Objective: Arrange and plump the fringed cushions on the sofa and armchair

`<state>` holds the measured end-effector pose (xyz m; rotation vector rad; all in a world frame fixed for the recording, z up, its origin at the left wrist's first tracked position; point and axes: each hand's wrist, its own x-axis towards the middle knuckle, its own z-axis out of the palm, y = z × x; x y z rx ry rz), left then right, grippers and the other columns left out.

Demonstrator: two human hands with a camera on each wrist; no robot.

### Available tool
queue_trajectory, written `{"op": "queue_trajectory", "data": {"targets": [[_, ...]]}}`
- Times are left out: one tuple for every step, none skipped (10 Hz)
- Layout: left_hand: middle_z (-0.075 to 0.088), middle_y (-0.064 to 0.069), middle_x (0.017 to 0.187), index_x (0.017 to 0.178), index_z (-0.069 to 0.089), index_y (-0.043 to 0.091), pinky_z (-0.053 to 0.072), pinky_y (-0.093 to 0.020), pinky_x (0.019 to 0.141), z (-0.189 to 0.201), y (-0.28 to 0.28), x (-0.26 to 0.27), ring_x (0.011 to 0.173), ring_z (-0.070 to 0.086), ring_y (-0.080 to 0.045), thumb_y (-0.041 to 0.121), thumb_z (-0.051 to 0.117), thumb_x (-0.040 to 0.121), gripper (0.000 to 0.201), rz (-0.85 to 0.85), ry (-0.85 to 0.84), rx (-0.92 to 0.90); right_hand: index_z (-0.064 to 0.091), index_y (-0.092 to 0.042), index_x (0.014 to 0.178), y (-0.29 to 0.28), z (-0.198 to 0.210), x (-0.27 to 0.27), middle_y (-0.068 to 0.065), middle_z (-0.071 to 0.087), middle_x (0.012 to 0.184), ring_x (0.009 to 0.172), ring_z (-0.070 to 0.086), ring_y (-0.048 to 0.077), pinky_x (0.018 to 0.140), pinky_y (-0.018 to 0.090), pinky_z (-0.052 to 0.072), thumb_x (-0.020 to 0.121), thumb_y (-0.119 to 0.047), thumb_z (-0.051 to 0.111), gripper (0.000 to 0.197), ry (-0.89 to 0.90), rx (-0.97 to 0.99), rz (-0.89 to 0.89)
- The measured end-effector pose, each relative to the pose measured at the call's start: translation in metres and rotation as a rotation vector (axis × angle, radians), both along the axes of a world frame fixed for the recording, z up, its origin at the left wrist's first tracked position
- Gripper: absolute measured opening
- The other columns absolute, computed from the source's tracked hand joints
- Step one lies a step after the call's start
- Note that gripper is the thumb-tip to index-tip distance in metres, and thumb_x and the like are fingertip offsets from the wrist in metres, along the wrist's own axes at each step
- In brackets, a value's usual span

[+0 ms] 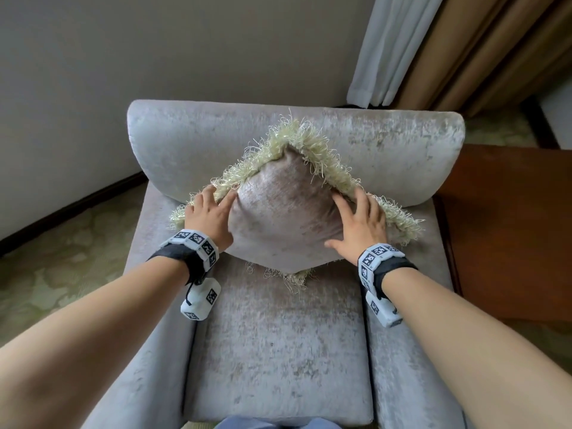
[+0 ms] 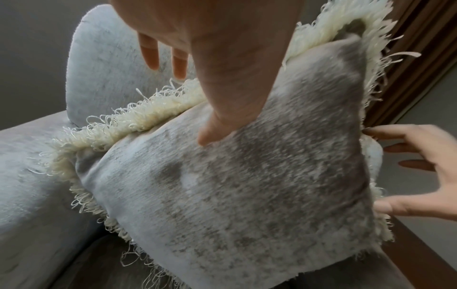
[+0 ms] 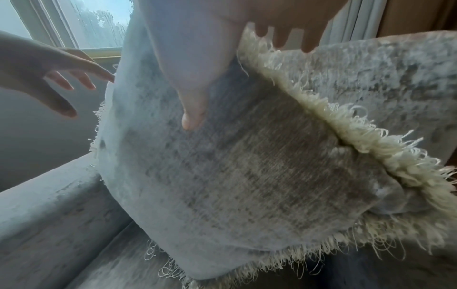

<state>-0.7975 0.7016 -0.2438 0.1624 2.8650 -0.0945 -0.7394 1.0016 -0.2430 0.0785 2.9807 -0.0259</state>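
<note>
My two hands flank a fringed cushion (image 1: pixel 284 218) standing corner-up on the armchair (image 1: pixel 402 144).
It sits centred between them: left hand (image 1: pixel 210 216) and right hand (image 1: pixel 360 226) equally near, fingers spread, flat on its upper edges, gripping nothing.

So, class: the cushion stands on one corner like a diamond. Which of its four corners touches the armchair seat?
The bottom corner of the cushion, nearest the person, touches the seat. The top corner leans on the backrest, and the side corners lie beyond the left hand and right hand.
</note>
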Motion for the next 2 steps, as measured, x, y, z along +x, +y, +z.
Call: {"op": "queue_trajectory", "data": {"targets": [[0.035, -0.009, 0.134, 0.145, 0.022, 0.037, 0.04, -0.046, 0.1, 0.024, 0.001, 0.015, 0.122, 0.038, -0.03, 0.022, 0.065, 0.071, 0.087, -0.031, -0.034, 0.044, 0.032, -0.029, 0.145, -0.002, 0.018, 0.012, 0.01, 0.035, 0.143, 0.129, 0.032, 0.033, 0.108, 0.049, 0.031, 0.076, -0.06, 0.068, 0.084, 0.023, -0.033, 0.019], [0.045, -0.006, 0.127, 0.143, 0.033, 0.035, 0.042, -0.044, 0.097, 0.053, -0.001, 0.021, 0.118, 0.043, -0.028, 0.028, 0.061, 0.078, 0.071, -0.046, -0.066, 0.102, 0.047, -0.028, 0.136, 0.0, 0.042, 0.017, 0.003, 0.052, 0.128, 0.121, 0.044, 0.026, 0.104, 0.043, 0.034, 0.085, -0.055, 0.058, 0.058, -0.002, -0.108, 0.03]]}}
